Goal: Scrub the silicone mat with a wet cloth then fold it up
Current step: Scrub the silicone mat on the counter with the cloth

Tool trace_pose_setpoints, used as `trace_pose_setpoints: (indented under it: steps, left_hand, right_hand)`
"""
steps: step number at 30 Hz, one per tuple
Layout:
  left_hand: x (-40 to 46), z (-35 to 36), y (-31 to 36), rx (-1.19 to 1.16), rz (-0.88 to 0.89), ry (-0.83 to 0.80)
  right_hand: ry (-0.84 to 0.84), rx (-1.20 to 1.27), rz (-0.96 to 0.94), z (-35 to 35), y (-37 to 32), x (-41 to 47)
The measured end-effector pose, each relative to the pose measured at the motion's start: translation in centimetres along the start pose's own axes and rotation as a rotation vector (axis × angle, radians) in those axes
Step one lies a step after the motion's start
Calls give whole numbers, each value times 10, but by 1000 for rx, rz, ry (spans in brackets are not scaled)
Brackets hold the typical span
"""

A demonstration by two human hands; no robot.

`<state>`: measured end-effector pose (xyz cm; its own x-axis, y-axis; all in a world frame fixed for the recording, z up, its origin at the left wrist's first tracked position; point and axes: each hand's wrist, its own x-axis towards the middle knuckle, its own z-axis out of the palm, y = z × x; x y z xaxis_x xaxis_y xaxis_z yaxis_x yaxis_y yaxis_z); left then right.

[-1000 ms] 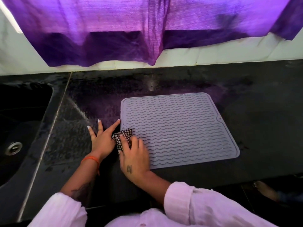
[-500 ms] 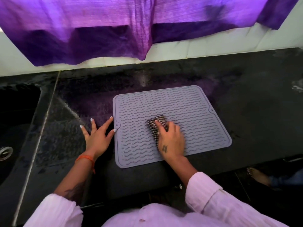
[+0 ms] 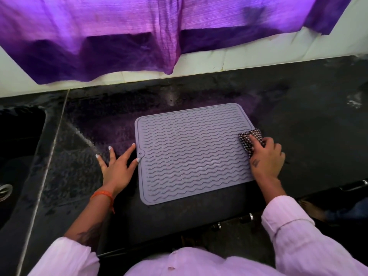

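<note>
The left hand (image 3: 117,168) is lying flat, fingers spread, bracing the mat (image 3: 191,152) against sliding, while the right hand (image 3: 265,158) is gripping the cloth (image 3: 247,137), scrubbing its right edge.

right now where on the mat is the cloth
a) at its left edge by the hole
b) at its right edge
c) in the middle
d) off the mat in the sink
b: the right hand holds the cloth at the right edge of the mat, while the left hand lies flat on the counter by the left edge.
</note>
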<state>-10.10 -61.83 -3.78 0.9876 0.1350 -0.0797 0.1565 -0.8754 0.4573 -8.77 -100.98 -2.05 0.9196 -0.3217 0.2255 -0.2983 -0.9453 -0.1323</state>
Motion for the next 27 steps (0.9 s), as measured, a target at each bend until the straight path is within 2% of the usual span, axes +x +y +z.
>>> trace_pose_setpoints:
  steps: [10,12,15,16,18,19,21,23,27]
  left_hand:
    - [1,1,1,24,-4,3]
    - [0,1,1,25,-7,3]
    - [0,2,2,23,-8,4]
    - [0,1,2,20,-9,7]
    - [-1,1,3,19,-11,10]
    - [-1,1,3,18,-12,10]
    - [-1,0,4,13,-16,10]
    - [-2,1,5,8,-21,13]
    - [-3,2,7,6,-25,20]
  right_hand:
    - [0,42,111,-9,9,22]
    - [79,181,88,-12,0,19]
    - [94,588,117,-18,-22,13]
    - [40,749,183,-21,-31,12]
    - [-187,1129,418,-33,-54,11]
    - [-358,1337,524,-39,-63,10]
    - [-746,1661,599,-50,-79,9]
    - [-994,1821,618,-54,-91,5]
    - [-1217,1995,701,-46,-106,3]
